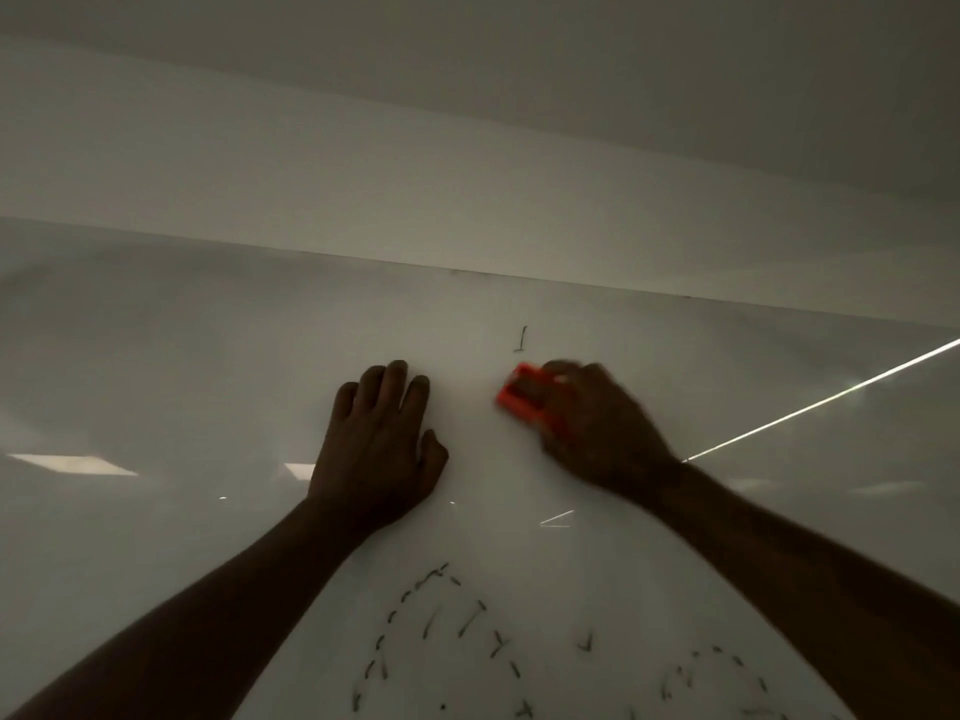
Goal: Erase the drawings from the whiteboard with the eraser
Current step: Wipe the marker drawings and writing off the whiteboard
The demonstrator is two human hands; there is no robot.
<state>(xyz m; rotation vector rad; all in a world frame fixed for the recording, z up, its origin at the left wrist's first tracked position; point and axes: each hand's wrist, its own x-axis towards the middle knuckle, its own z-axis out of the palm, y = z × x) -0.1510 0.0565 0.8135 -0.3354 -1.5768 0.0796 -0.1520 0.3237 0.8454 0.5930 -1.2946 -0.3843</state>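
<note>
Head camera view, looking at a glossy white whiteboard (208,366) that fills most of the frame, with a plain pale wall (467,174) above its top edge. The lighting is dim.

Two bare forearms reach up from the bottom corners. The left hand (376,444) lies flat against the board, palm down, fingers stretched out and close together, thumb tucked beside the palm; it holds nothing.

The right hand (597,423) is blurred. Its fingers are curled around an orange eraser (522,394), gripping it from the right side, with the eraser's left end sticking out past the fingertips and pressed to the board. The eraser sits just to the right of the left hand's fingertips, with a bare strip of board between them.

Just above the eraser is one small dark mark (521,339), a short upright stroke with a foot (it looks like a numeral one).

Lower down, between the forearms, are dashed drawings (447,631): arcs made of short dark strokes, with a few loose ticks inside them. A second dashed arc (722,667) sits lower right, partly hidden by the right forearm.

Reflections of ceiling lights (72,464) show on the board, and a bright thin line (831,400) runs diagonally at the right.
</note>
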